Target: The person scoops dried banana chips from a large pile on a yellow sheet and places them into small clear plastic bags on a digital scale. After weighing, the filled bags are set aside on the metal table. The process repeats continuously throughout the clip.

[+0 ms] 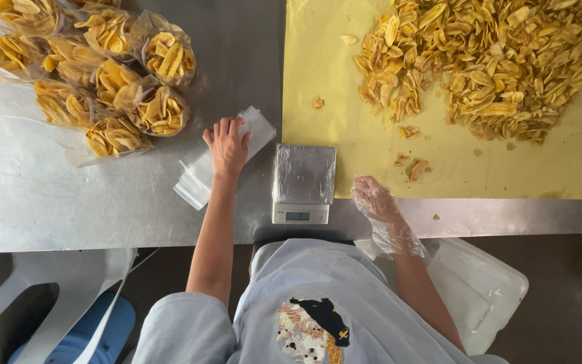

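My left hand [227, 145] rests palm down on a stack of empty clear plastic bags [200, 172] lying on the steel table. My right hand [374, 197], covered by a thin clear plastic glove, hovers at the near edge of the yellow sheet [331, 74], fingers loosely curled and holding nothing. Between my hands stands a small digital scale [303, 183] with its platform wrapped in plastic and nothing on it. A large heap of yellow fried chips [493, 61] covers the far right of the sheet.
Several filled clear bags of chips [102, 74] lie piled at the far left of the steel table [48, 202]. Loose chips [412, 168] are scattered near the right hand. A white plastic chair [69, 283] and a white bin lid [479, 290] sit below the table edge.
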